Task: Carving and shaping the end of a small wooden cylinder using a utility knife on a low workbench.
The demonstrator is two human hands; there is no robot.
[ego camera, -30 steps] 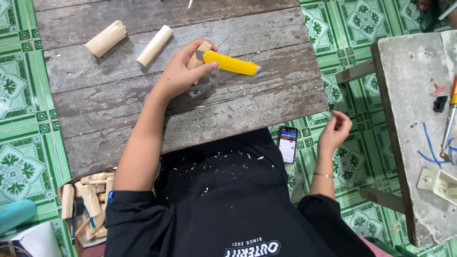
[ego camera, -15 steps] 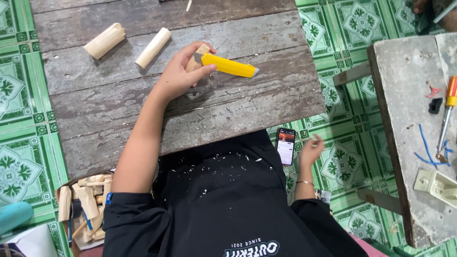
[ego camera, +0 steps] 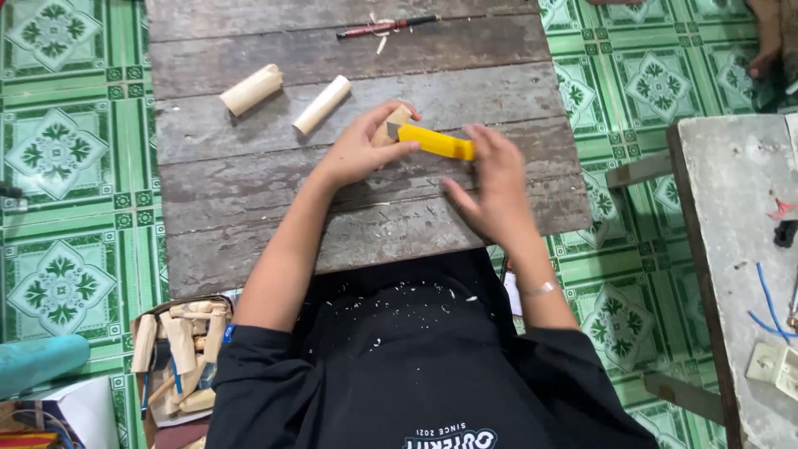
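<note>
My left hand [ego camera: 359, 150] rests on the weathered wooden table [ego camera: 249, 199], gripping a small pale wood piece [ego camera: 397, 118] together with the blade end of a yellow utility knife [ego camera: 434, 141]. My right hand [ego camera: 496, 179] has its fingers spread, fingertips touching the knife's handle end. Two pale wooden cylinders [ego camera: 251, 89] [ego camera: 322, 104] lie on the table to the left of my hands. Wood shavings speckle my black shirt.
A thin pen-like tool [ego camera: 386, 27] lies at the table's far edge. A box of wooden pieces [ego camera: 179, 353] sits on the green tiled floor at lower left. A grey bench [ego camera: 731, 249] with wires and a socket stands at right. A person's foot [ego camera: 769, 37] shows top right.
My right hand rose from beside my lap, near a phone, up to the table and reached the knife handle. The view shifted so the table's far edge shows.
</note>
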